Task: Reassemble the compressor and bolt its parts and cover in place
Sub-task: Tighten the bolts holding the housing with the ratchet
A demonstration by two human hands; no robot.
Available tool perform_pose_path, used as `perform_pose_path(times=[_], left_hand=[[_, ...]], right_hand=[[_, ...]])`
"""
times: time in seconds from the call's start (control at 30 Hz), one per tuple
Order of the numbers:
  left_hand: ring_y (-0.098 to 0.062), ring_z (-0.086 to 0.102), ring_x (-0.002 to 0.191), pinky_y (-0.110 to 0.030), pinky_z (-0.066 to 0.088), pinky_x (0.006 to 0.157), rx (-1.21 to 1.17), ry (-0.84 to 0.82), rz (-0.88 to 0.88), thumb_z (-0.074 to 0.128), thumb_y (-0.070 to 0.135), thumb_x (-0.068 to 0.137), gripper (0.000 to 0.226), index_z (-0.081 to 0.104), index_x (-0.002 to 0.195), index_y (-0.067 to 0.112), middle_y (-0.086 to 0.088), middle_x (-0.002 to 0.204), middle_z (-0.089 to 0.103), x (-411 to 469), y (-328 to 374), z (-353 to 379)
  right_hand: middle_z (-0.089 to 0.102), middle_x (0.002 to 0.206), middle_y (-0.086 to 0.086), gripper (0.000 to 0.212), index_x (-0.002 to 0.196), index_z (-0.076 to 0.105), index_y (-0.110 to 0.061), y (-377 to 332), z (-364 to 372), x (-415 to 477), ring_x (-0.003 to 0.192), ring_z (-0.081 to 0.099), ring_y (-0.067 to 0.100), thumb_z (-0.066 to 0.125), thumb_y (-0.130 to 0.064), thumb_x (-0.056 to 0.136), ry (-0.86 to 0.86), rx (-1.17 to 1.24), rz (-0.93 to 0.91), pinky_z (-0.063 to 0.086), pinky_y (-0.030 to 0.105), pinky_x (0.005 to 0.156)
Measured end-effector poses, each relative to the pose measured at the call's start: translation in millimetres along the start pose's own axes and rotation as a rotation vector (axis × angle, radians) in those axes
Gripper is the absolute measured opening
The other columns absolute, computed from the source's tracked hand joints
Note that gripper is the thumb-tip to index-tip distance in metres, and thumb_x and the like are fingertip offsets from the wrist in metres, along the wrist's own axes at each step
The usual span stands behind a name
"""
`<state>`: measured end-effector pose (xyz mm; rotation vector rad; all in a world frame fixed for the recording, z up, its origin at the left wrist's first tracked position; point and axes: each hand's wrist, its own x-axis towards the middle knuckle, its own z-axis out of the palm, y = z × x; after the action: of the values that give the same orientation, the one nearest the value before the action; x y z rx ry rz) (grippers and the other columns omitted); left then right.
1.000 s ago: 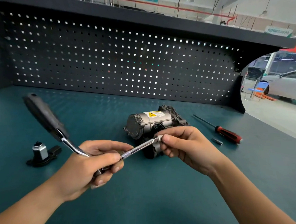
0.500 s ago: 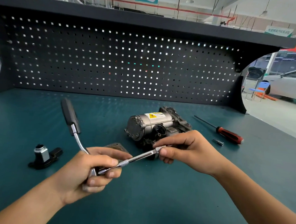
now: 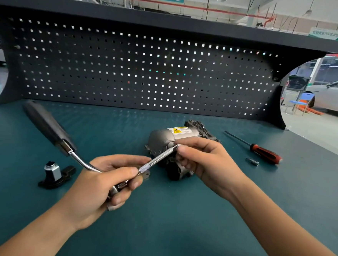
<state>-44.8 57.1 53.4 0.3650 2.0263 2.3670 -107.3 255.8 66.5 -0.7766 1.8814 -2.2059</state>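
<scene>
The grey compressor (image 3: 169, 138) with a yellow warning label lies on the green bench mat (image 3: 177, 218), partly hidden by my right hand. My left hand (image 3: 100, 187) grips the head of a ratchet wrench (image 3: 50, 127) whose black handle points up and to the left. A chrome extension bar (image 3: 158, 159) runs from the ratchet head up to the right. My right hand (image 3: 205, 162) pinches the bar's far tip just in front of the compressor. Under my left fingers a small grey plate (image 3: 145, 175) peeks out on the mat.
A black bracket with a silver fitting (image 3: 55, 175) lies at the left. At the right rest a red-handled screwdriver (image 3: 262, 151) and a small socket bit (image 3: 252, 161). A dark pegboard (image 3: 140, 70) walls the back of the bench.
The ratchet handle swung from the left toward the middle and back up to the left. My right hand keeps pinching the bar's tip, now slightly higher against the compressor.
</scene>
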Motion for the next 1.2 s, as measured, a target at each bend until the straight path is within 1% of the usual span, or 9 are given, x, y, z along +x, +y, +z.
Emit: perform_pose_path(times=[0.1,0.2,0.27,0.33,0.5,0.63,0.9,1.03,1.2], left_hand=[[-0.009,0.028,0.031,-0.011,0.023,0.036,0.033,0.004,-0.016,0.056,0.014,0.062,0.032,0.076,0.087,0.011,-0.007,0.053,0.049,-4.0,0.4,-3.5],[-0.008,0.028,0.031,-0.011,0.023,0.034,0.014,0.028,-0.024,0.056,0.014,0.062,0.032,0.075,0.087,0.009,-0.007,0.054,0.049,-5.9,-1.3,-3.6],[-0.008,0.028,0.031,-0.013,0.024,0.032,-0.004,0.066,-0.017,0.056,0.013,0.063,0.030,0.075,0.086,0.009,-0.007,0.054,0.049,-5.3,-3.8,-1.8],[-0.009,0.028,0.031,-0.013,0.024,0.032,-0.016,0.101,-0.005,0.054,0.006,0.072,0.025,0.075,0.085,0.009,-0.007,0.054,0.049,-3.8,-6.1,-0.3],[-0.009,0.029,0.031,-0.012,0.024,0.033,-0.048,0.164,0.043,0.045,-0.003,0.087,0.030,0.073,0.086,0.007,-0.006,0.053,0.050,-2.6,-7.5,3.4],[-0.010,0.030,0.031,-0.013,0.023,0.033,-0.010,0.208,0.101,0.044,-0.006,0.089,0.033,0.073,0.086,0.010,-0.005,0.053,0.050,-6.1,-14.4,12.7],[-0.011,0.035,0.032,-0.013,0.027,0.035,0.089,0.219,0.259,0.062,0.004,0.080,0.024,0.075,0.085,0.024,-0.003,0.054,0.055,-20.5,-16.6,28.5],[-0.011,0.035,0.032,-0.014,0.027,0.034,0.133,0.256,0.278,0.047,-0.011,0.088,0.038,0.073,0.088,0.018,-0.002,0.055,0.055,-24.5,-20.1,30.2],[-0.011,0.035,0.033,-0.014,0.026,0.034,0.050,0.269,0.217,0.047,-0.007,0.089,0.039,0.075,0.085,0.020,-0.005,0.055,0.054,-25.0,-22.5,31.4]], right_hand=[[0.066,0.064,-0.003,0.022,0.073,0.076,-0.015,-5.6,-2.0,3.6,0.055,0.054,0.007,0.073,-0.027,0.055,-0.017,-0.061,0.048,0.044,0.015,0.055],[0.066,0.064,-0.009,0.006,0.082,0.072,-0.018,-5.7,3.1,3.4,0.059,0.058,0.002,0.066,-0.017,0.080,-0.011,-0.217,-0.022,0.047,0.013,0.060],[0.068,0.064,-0.010,0.015,0.093,0.067,-0.020,-5.3,7.4,6.2,0.059,0.061,0.000,0.059,-0.008,0.089,0.035,-0.251,-0.051,0.048,0.011,0.061],[0.070,0.065,-0.004,0.016,0.097,0.064,-0.016,-7.2,11.7,9.9,0.057,0.063,0.005,0.064,-0.005,0.085,0.106,-0.135,-0.002,0.049,0.012,0.058],[0.068,0.061,0.001,0.014,0.065,0.066,-0.012,-5.1,22.8,14.1,0.051,0.062,0.006,0.067,-0.010,0.078,0.227,0.246,0.154,0.050,0.012,0.051],[0.073,0.074,-0.002,0.015,0.082,0.064,-0.013,0.7,33.6,13.2,0.066,0.069,0.006,0.054,-0.016,0.092,0.275,0.457,0.118,0.055,0.016,0.062],[0.074,0.079,-0.002,0.014,0.089,0.061,-0.013,7.0,43.1,6.1,0.081,0.071,0.009,0.054,-0.025,0.090,0.214,0.551,0.115,0.055,0.021,0.076],[0.074,0.084,-0.002,0.022,0.089,0.062,-0.009,2.8,42.4,3.6,0.080,0.071,0.010,0.058,-0.026,0.076,0.200,0.615,0.053,0.057,0.020,0.070],[0.074,0.082,-0.002,0.019,0.090,0.061,-0.012,6.2,43.9,0.3,0.079,0.071,0.011,0.048,-0.026,0.092,0.184,0.620,0.068,0.057,0.021,0.066]])
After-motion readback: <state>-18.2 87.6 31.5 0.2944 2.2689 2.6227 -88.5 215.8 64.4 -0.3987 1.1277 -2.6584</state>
